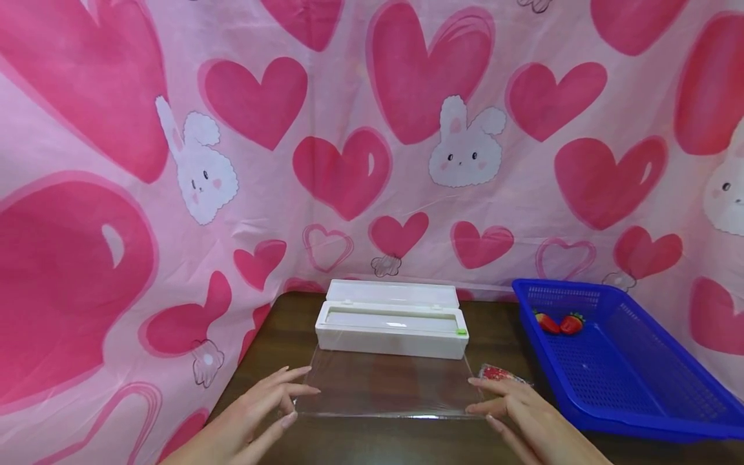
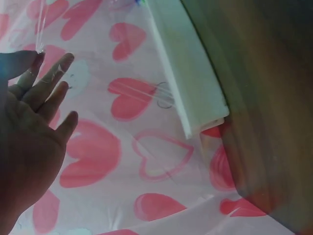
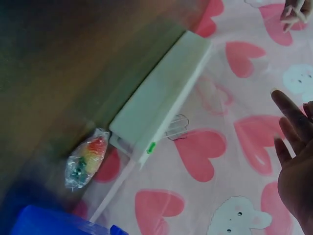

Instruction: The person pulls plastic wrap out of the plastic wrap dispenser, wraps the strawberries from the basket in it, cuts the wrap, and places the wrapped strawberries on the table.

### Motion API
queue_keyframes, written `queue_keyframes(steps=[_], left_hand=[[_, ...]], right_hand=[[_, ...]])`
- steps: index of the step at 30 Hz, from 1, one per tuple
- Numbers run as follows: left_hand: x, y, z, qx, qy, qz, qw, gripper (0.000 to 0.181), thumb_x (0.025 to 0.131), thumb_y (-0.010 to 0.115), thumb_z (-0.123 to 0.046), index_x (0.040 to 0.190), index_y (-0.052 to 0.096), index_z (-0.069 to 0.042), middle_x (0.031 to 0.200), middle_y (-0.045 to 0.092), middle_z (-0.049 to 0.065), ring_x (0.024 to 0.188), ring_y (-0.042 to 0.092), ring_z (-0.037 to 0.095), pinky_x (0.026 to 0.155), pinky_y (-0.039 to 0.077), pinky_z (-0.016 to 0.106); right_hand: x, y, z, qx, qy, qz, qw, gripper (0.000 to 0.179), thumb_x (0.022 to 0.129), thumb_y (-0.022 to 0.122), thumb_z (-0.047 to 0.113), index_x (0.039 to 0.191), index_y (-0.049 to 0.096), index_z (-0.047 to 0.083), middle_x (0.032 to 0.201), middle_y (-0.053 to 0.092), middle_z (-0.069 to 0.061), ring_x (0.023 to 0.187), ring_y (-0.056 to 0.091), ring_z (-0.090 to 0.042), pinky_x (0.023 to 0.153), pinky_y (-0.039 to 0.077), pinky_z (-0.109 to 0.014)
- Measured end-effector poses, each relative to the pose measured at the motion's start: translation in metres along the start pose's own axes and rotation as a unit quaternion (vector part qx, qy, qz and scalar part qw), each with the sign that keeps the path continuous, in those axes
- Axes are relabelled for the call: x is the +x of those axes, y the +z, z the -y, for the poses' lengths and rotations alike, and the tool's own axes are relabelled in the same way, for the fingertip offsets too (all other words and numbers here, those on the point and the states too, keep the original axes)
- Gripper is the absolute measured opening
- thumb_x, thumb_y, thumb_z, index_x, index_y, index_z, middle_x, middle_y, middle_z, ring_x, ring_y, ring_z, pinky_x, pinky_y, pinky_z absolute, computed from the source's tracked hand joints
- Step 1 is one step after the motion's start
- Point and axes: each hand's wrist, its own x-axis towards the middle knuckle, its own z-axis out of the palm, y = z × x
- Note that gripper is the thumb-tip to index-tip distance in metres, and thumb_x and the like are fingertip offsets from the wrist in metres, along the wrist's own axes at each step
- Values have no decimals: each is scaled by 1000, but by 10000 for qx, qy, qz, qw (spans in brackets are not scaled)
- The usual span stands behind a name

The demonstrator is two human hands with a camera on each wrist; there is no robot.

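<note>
A clear sheet of plastic wrap [image 1: 395, 387] stretches toward me from the slot of a white wrap dispenser [image 1: 392, 344], whose lid [image 1: 392, 294] stands raised at the back. My left hand [image 1: 252, 413] pinches the sheet's near left corner between thumb and fingers; the left wrist view shows film gathered at the fingertips of that hand [image 2: 39, 103]. At the near right corner, my right hand [image 1: 523, 410] pinches the sheet too. In the right wrist view this hand [image 3: 298, 137] is partly cut off by the frame edge. A green tab [image 1: 462, 332] marks the dispenser's right end.
A blue plastic basket [image 1: 581, 381] stands on the right, with two strawberries [image 1: 572, 323] in its far left corner. Between basket and dispenser lies a small film-wrapped red, yellow and green item [image 3: 88, 159]. Pink heart-print cloth [image 1: 343, 174] hangs behind the brown table [image 1: 360, 445].
</note>
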Motion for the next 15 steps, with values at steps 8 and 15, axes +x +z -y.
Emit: queue_keyframes(steps=[8, 15], left_hand=[[-15, 13, 10, -970, 227, 883, 9911, 26, 96, 63, -1, 105, 52, -22, 137, 65, 3, 124, 63, 21, 101, 50, 31], [-26, 38, 20, -527, -82, 1674, 9844, 13, 99, 66, -20, 111, 65, -22, 121, 71, -9, 118, 66, 27, 88, 57, 38]], right_hand=[[-19, 11, -4, 1610, 1257, 1779, 9626, 37, 99, 61, 6, 126, 64, 30, 130, 68, 9, 121, 62, -8, 88, 54, -21], [-25, 40, -7, 2355, 3123, 2821, 8760, 26, 103, 52, 23, 124, 67, 19, 107, 68, 7, 96, 59, -7, 82, 52, -37]])
